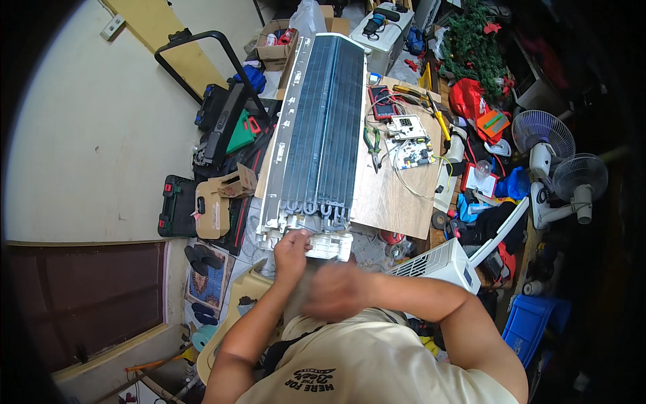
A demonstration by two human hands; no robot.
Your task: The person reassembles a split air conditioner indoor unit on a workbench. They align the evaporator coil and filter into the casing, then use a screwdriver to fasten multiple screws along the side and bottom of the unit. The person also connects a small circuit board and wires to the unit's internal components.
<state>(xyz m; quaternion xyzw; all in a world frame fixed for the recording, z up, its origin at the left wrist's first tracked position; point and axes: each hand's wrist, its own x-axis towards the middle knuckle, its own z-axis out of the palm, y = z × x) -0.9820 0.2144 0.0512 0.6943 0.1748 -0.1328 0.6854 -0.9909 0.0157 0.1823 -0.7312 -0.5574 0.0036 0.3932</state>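
Observation:
The indoor unit of a split air conditioner (319, 128) lies lengthwise before me, its dark finned coil facing up. Bent copper-type return tubes (315, 210) stick out at its near end, above a white plastic end part (330, 246). My left hand (291, 252) is at that end, its fingers pinched together by the white part; what they hold is hidden. Close to my body, just right of the left hand, my right hand (338, 291) is smeared by motion, so its fingers and anything in them cannot be made out.
Right of the unit, a wooden board (387, 202) carries green-handled pliers (372, 147), a circuit board (415, 155), a display board (406, 126) and a red multimeter (382, 103). Two fans (542, 161) stand far right. A beige chair (247, 286) is at my left.

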